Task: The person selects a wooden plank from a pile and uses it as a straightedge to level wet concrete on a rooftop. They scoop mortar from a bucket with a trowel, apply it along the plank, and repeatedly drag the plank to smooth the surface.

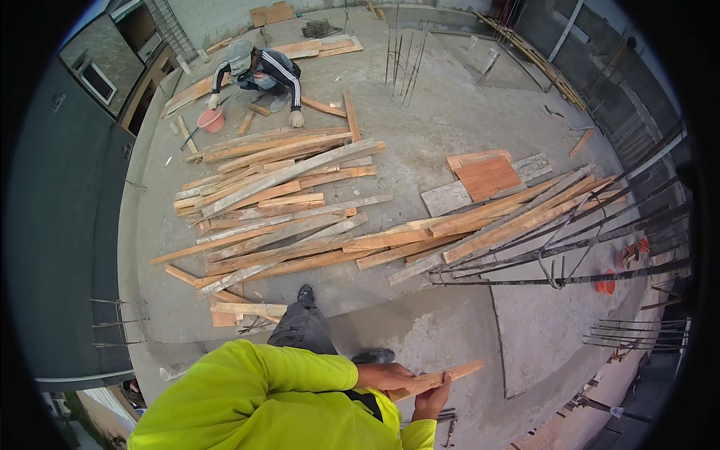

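Note:
A short, light-brown wooden board (463, 370) is held at waist level, low in the head view, in front of my yellow-green sleeves. My left hand (386, 376) grips its near end, fingers partly hidden by the wood. My right hand (432, 397) is wrapped round it farther right, with the thumb on top. Beyond my feet lies a heap of rough timber battens (274, 180), crossed at various angles, with more long boards (480, 229) stretching to the right.
A co-worker (262, 75) crouches at the upper left, gloved hands low, beside a pink bucket (211, 121). Plywood pieces (486, 180) lie right of the heap. Vertical rebar (405, 64) rises behind; bent rebar (555, 281) juts in from the right near red buckets (605, 283).

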### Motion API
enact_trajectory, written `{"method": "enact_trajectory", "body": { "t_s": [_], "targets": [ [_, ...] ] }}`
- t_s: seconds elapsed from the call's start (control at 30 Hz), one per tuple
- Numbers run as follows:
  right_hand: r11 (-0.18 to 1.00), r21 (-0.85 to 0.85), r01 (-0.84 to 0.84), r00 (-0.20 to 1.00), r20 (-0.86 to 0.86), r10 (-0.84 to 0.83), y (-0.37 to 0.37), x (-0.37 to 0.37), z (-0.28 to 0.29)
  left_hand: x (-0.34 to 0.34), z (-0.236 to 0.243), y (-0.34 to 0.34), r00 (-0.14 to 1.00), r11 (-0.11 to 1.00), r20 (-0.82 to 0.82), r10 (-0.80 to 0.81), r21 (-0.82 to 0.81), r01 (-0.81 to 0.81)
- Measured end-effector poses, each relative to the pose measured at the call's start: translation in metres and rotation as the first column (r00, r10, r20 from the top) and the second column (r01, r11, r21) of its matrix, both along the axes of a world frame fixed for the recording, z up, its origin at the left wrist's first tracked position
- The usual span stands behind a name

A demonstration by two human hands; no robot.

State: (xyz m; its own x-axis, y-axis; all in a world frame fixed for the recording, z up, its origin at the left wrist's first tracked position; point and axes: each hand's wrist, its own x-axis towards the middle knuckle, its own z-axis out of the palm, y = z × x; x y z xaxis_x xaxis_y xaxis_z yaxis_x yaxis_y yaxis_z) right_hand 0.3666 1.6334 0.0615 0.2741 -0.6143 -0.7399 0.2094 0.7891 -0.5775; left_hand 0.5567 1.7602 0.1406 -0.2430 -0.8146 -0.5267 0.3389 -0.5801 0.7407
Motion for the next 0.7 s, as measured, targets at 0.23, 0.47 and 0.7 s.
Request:
{"method": "enact_trajectory", "body": {
  "t_s": [0.23, 0.47, 0.7],
  "targets": [
    [0.838, 0.302, -0.454, 0.867, -0.068, 0.494, 0.067, 0.117, -0.039, 0.078, -0.024, 0.100, 0.911, 0.824, -0.002, 0.412, 0.428, -0.371],
    [0.626, 0.018, -0.780, 0.567, -0.404, 0.718, 0.103, 0.210, -0.020, 0.199, -0.036, 0.223, 0.588, 0.479, 0.026, 0.809, 0.552, -0.683],
    [0.295, 0.029, -0.955, 0.204, -0.659, 0.724, 0.068, 0.191, -0.027, 0.302, -0.102, 0.305, 0.113, -0.051, 0.276, 0.954, 0.526, -0.849]
  ]
}}
